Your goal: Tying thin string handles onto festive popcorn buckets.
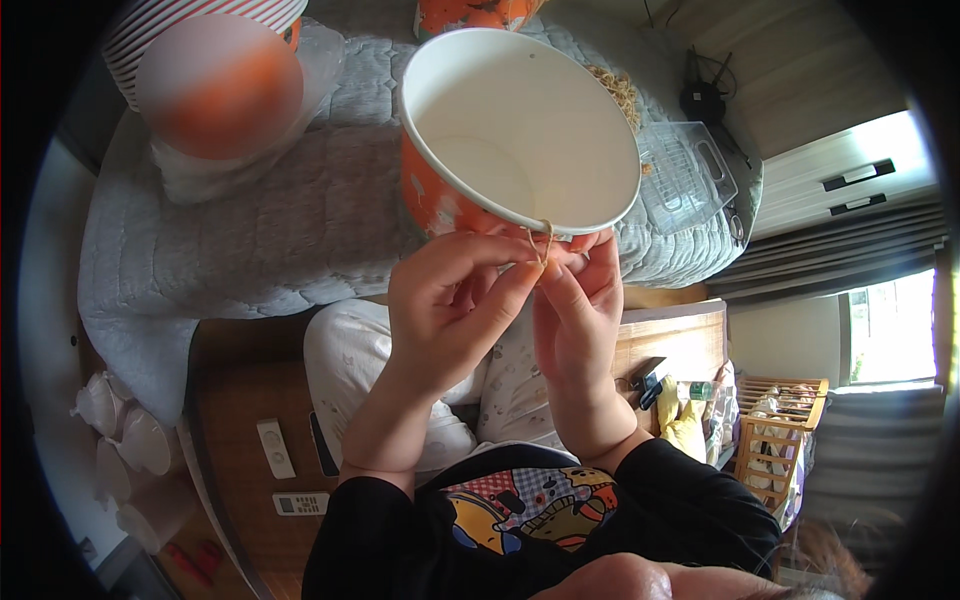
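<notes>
A large orange paper bucket with a white inside and white rim is tilted toward me over the edge of the bed. A thin tan twine loops over its near rim, seemingly through the bucket's wall. My left hand pinches the twine between thumb and forefinger just below the rim. Close against it, my right hand pinches the same twine, thumb tip beside the left thumb. Its other fingers reach behind the twine, against the bucket's outside, and are partly hidden.
Stacked buckets stand at the far left on the grey quilted bed; another orange bucket is behind. Tan twine pieces and a clear plastic box lie at right. Two remotes rest on wood below; a wooden rack stands right.
</notes>
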`<state>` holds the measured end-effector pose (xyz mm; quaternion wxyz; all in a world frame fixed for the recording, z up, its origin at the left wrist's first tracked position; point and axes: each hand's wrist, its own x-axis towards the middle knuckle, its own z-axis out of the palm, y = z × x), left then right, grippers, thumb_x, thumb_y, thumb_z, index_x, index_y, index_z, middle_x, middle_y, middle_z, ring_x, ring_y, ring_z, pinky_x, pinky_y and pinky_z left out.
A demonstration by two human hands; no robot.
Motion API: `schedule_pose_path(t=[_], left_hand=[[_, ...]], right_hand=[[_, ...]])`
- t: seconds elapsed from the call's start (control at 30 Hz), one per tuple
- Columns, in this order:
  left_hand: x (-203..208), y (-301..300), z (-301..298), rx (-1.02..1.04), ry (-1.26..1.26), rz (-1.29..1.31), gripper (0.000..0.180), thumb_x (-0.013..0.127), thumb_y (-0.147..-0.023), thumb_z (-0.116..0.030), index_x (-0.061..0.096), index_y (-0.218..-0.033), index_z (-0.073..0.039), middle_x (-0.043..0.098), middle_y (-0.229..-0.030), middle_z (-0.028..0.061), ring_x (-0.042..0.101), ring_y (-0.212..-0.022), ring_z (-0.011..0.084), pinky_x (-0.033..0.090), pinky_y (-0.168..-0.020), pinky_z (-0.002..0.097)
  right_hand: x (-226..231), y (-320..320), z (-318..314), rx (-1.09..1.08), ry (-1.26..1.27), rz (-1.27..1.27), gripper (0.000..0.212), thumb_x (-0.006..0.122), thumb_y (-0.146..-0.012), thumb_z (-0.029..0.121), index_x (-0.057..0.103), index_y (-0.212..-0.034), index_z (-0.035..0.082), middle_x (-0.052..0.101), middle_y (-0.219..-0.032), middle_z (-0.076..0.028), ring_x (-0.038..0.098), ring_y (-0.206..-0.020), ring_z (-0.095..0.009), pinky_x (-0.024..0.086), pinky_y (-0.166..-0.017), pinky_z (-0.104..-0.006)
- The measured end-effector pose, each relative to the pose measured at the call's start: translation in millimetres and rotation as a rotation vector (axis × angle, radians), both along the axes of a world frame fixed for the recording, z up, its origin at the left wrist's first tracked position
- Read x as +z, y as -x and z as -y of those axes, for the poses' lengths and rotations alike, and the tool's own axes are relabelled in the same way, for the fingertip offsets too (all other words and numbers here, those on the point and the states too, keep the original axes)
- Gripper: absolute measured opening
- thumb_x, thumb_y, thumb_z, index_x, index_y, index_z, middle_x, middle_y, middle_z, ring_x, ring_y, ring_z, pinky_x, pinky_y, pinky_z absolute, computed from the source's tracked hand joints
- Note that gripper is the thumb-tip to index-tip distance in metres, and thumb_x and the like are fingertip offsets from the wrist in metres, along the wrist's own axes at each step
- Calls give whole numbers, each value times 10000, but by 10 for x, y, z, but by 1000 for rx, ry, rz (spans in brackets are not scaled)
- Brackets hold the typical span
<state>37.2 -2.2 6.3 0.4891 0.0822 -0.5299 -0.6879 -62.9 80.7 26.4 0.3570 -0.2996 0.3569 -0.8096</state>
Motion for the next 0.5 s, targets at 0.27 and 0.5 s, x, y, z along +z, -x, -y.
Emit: schedule_pose_path(t=[0.27, 0.5], left_hand=[[10, 21, 74, 101, 113, 78, 99, 709, -861, -62, 732, -953, -33, 654, -750, -1, 450, -549, 15, 336, -500, 185], [-13, 15, 72, 68, 70, 58, 106, 714, -858, -46, 729, -960, -20, 678, -780, 0, 431, -541, 2, 316, -493, 174]], right_hand=[[-91, 26, 48, -89, -10, -131, 315, 608, -906, -80, 389, -1073, 73, 661, -1031, -121, 628, -966, -143, 482, -843, -233], [-60, 29, 27, -84, -64, -277, 324, 628, -889, -82, 395, -1063, 61, 640, -1026, -95, 617, -977, -132, 467, -842, -240]])
